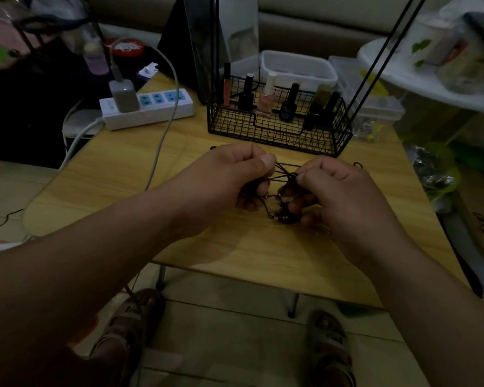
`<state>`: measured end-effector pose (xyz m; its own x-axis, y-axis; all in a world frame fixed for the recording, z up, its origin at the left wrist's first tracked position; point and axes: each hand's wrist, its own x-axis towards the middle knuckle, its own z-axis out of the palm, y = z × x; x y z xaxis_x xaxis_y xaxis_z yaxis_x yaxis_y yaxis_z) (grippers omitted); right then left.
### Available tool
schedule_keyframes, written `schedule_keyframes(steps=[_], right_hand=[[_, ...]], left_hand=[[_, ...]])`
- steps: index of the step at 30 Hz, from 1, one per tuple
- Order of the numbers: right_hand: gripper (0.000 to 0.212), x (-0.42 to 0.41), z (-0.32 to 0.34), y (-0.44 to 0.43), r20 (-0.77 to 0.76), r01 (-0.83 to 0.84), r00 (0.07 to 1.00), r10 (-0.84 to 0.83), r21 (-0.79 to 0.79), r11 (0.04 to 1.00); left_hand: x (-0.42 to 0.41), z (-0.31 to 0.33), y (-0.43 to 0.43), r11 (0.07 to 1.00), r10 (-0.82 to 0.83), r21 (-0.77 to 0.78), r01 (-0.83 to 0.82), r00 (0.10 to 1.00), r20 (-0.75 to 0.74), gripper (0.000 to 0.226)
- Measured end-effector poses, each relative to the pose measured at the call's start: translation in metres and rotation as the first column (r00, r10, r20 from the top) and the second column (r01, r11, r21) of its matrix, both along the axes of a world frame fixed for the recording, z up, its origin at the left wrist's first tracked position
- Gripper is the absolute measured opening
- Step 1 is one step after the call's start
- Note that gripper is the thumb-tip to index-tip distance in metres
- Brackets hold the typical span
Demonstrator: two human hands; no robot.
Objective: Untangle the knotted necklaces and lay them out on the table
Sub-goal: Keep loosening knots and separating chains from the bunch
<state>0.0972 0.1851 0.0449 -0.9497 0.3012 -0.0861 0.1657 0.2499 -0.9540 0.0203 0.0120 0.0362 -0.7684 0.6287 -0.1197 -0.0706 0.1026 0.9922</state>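
Above the wooden worktop (pixel 179 169), just in front of the wire basket (pixel 277 127), your left hand (pixel 235 174) pinches several dark cords of the knotted necklaces (pixel 281 188), while your right hand (pixel 336 191) pinches the knot, fingers curled.

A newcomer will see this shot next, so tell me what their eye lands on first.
First the two hands at mid-table: the left hand and right hand both pinch a dark tangle of necklaces over the wooden table. Behind them stands a black wire basket of nail polish bottles, with a white power strip to its left.
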Motion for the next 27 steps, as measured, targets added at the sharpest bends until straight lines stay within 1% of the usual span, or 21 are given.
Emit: schedule_keyframes(steps=[5, 7, 9, 11, 13, 15, 17, 19, 20, 21, 23, 24, 27], right_hand=[[0.016, -0.0017, -0.0013, 0.0039, 0.038, 0.073, 0.997, -0.073, 0.012, 0.997], [0.017, -0.0023, -0.0021, 0.0040, 0.056, 0.083, 0.995, -0.084, 0.017, 0.996], [0.020, -0.0027, -0.0017, 0.0023, 0.060, 0.074, 0.995, -0.075, 0.009, 0.997], [0.021, -0.0024, -0.0011, 0.0007, 0.049, 0.057, 0.997, -0.056, -0.024, 0.998], [0.021, -0.0021, 0.0001, -0.0003, 0.031, 0.047, 0.999, -0.045, -0.079, 0.996], [0.021, -0.0027, 0.0008, 0.0003, 0.025, 0.057, 0.998, -0.053, -0.148, 0.987], [0.019, -0.0041, 0.0010, 0.0024, 0.028, 0.073, 0.997, -0.069, -0.222, 0.972], [0.018, -0.0050, 0.0012, 0.0035, 0.027, 0.076, 0.997, -0.071, -0.290, 0.954], [0.019, -0.0052, 0.0014, 0.0036, 0.017, 0.072, 0.997, -0.070, -0.322, 0.944], [0.021, -0.0054, 0.0015, 0.0036, 0.001, 0.064, 0.998, -0.068, -0.350, 0.934], [0.026, -0.0050, 0.0021, 0.0034, -0.041, 0.040, 0.997, -0.061, -0.401, 0.915], [0.026, -0.0048, 0.0027, 0.0033, -0.055, 0.028, 0.997, -0.057, -0.426, 0.904], [0.024, -0.0047, 0.0032, 0.0027, -0.066, 0.010, 0.997, -0.046, -0.461, 0.887]], left_hand=[[-0.0033, -0.0005, 0.0011, 0.985, 0.148, 0.091, -0.145, 0.989, -0.025, 0.019], [-0.0054, 0.0007, 0.0013, 0.972, 0.165, 0.157, -0.172, 0.985, 0.059, 0.022], [-0.0067, 0.0006, 0.0009, 0.965, 0.098, 0.223, -0.139, 0.978, 0.186, 0.024], [-0.0067, -0.0001, -0.0011, 0.959, -0.014, 0.275, -0.065, 0.961, 0.276, 0.022], [-0.0073, -0.0003, -0.0033, 0.946, -0.097, 0.323, -0.011, 0.944, 0.315, 0.018], [-0.0081, 0.0012, -0.0047, 0.938, -0.137, 0.345, 0.018, 0.936, 0.324, 0.019], [-0.0090, 0.0022, -0.0057, 0.945, -0.150, 0.321, 0.055, 0.949, 0.279, 0.018], [-0.0097, 0.0023, -0.0063, 0.962, -0.149, 0.257, 0.095, 0.968, 0.202, 0.005], [-0.0096, 0.0026, -0.0065, 0.974, -0.136, 0.205, 0.100, 0.976, 0.170, 0.002], [-0.0092, 0.0022, -0.0064, 0.987, -0.108, 0.134, 0.090, 0.985, 0.133, 0.006], [-0.0073, 0.0018, -0.0043, 0.999, -0.051, 0.019, 0.050, 0.998, 0.047, 0.003], [-0.0059, 0.0015, -0.0033, 1.000, -0.019, 0.003, 0.019, 0.999, 0.026, 0.006], [-0.0040, 0.0015, -0.0014, 0.995, 0.091, 0.040, -0.093, 0.995, 0.034, 0.012]])
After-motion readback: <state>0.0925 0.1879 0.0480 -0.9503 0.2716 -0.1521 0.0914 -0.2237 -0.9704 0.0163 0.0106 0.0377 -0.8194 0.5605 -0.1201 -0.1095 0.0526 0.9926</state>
